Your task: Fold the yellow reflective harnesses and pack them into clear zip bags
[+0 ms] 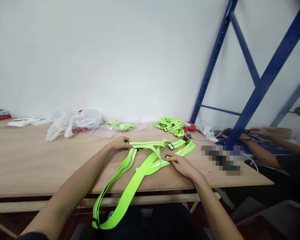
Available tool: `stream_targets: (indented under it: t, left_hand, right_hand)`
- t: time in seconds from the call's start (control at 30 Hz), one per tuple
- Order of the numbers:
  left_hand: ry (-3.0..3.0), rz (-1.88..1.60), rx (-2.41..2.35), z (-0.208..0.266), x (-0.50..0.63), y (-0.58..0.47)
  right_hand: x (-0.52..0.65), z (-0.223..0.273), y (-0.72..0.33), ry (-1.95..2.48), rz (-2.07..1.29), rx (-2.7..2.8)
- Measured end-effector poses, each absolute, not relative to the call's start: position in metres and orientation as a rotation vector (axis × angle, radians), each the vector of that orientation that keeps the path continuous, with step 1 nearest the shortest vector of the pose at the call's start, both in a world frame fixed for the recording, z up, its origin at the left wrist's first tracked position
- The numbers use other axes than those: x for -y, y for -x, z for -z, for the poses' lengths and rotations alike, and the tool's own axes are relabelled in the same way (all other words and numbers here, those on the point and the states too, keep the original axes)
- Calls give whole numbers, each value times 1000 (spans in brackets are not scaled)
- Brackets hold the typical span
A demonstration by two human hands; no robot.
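Observation:
A bright yellow-green reflective strap harness [132, 186] with grey stripes and black buckles is spread on the wooden table, and one loop hangs over the front edge towards my lap. At its far left corner, my left hand [120, 143] is closed on the end of a strap beside a black fitting. My right hand [182, 165] lies lower on the right, its fingers closed on a strap by a black buckle. Its thumb is hard to make out. Between the hands the straps cross and overlap.
Behind stand a bundle of similar straps [172, 126], folded straps in clear bags [126, 127] and a white plastic bag [87, 120]. A blue metal rack [255, 96] rises at the right, near white cables [210, 133]. Another person's arms [262, 150] are beyond it.

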State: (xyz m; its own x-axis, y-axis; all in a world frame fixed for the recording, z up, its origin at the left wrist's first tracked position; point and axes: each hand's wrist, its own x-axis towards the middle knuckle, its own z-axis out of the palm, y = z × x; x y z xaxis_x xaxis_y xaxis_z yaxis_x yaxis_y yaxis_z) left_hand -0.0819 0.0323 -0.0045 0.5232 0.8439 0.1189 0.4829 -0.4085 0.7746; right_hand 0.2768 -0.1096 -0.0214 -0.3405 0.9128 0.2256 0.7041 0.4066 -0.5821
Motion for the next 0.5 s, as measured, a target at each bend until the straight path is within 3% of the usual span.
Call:
stream_targets:
  t: [0.3,0.5]
  left_hand:
    - [-1578,-1147,-854,-8,-38,95]
    - [-1175,-1281,-717,-28,-35,142]
  right_hand:
    - [108,26,-274,1509,-439,2137]
    - [104,30,-271,1574,-384,2167]
